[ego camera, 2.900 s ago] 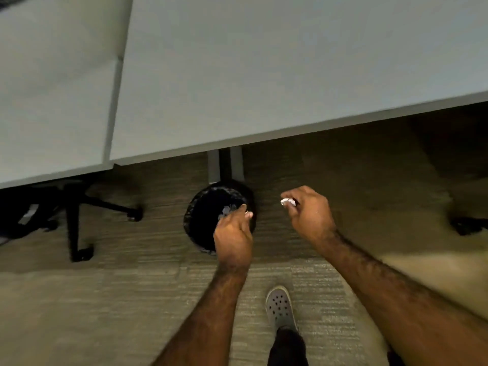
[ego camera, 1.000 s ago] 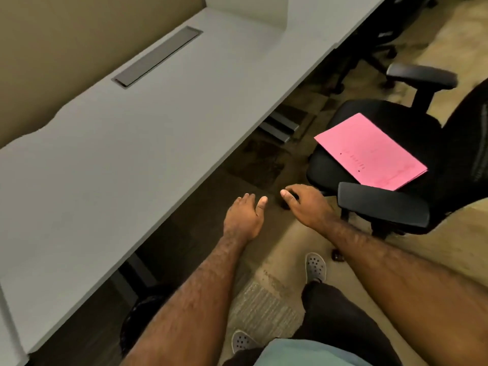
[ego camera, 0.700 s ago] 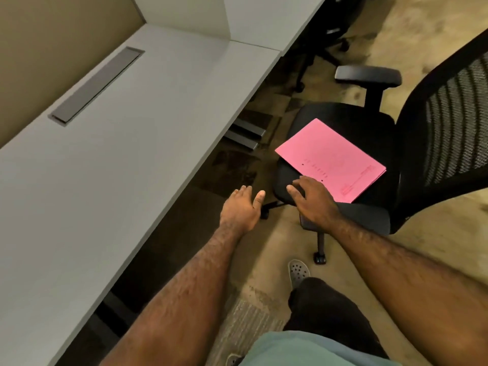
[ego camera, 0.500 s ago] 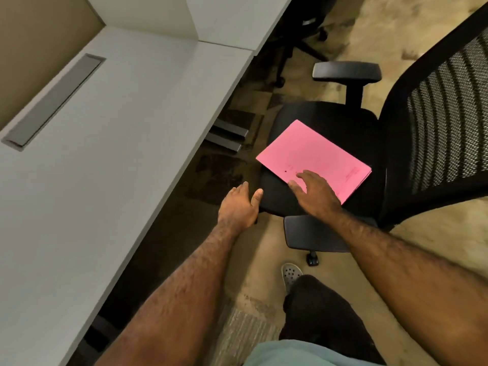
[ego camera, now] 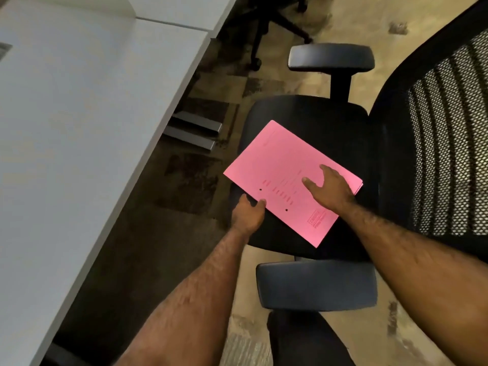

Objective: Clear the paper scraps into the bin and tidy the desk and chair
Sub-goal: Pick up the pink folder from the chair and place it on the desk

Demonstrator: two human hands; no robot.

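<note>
Head view: left hand [ego camera: 247, 215] at pink folder's [ego camera: 280, 165] near edge, thumb tip on top; pinch unclear. Right hand [ego camera: 330, 190] flat on folder, fingers straight and spread, gripping nothing. Folder lies under those fingers on chair seat [ego camera: 317, 122]; desk [ego camera: 79, 114] left of them.

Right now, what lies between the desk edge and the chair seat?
In the head view, only carpet separates the desk from the chair seat, with two grey metal bars lying on it.
</note>
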